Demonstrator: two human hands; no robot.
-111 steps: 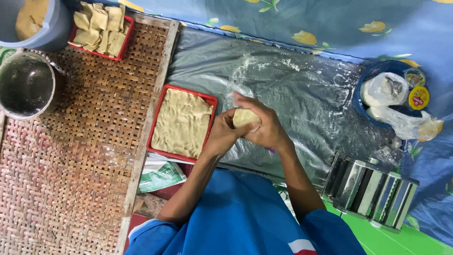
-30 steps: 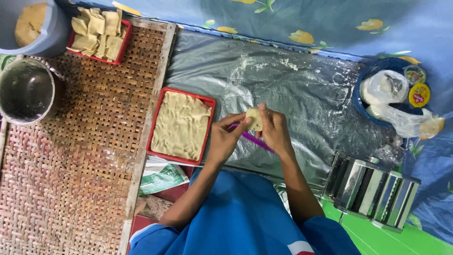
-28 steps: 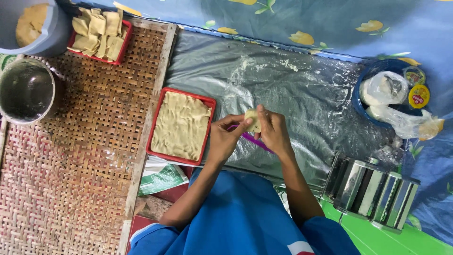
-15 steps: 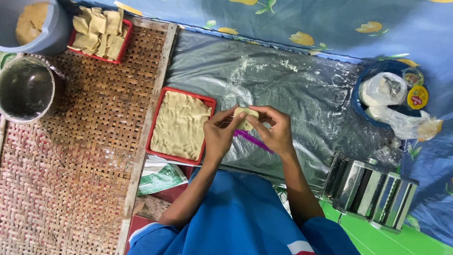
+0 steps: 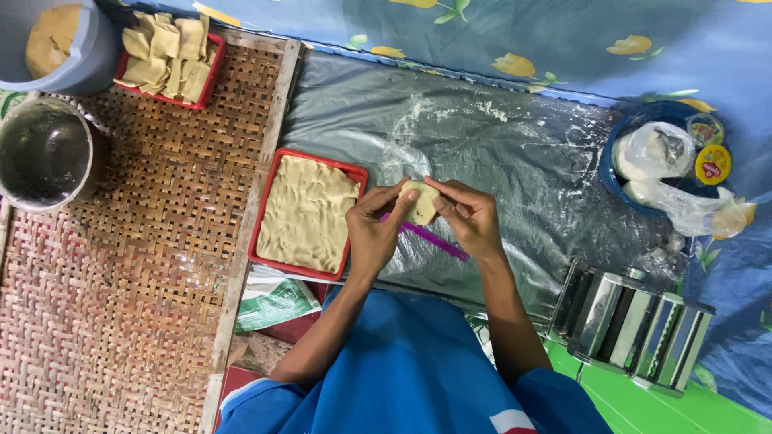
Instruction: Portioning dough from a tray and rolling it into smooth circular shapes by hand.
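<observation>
My left hand (image 5: 375,229) and my right hand (image 5: 470,215) pinch a small pale piece of dough (image 5: 420,202) between their fingertips, above a floured clear plastic sheet (image 5: 515,153). A thin purple stick (image 5: 430,239) lies under the hands on the sheet. Just left of my left hand stands a red rectangular tray (image 5: 261,221) filled with a flat layer of yellowish dough (image 5: 305,213).
A woven mat (image 5: 137,265) covers the left side. On it are a red tray of folded dough pieces (image 5: 167,50), a grey bucket with dough (image 5: 60,40) and a metal pot (image 5: 44,153). A blue bowl with plastic bags (image 5: 667,165) sits right; a metal roller machine (image 5: 635,321) lower right.
The hands shifted the dough piece slightly left and turned it between the fingers. Earlier it was cupped as a lump; now the fingertips pinch it flatter.
</observation>
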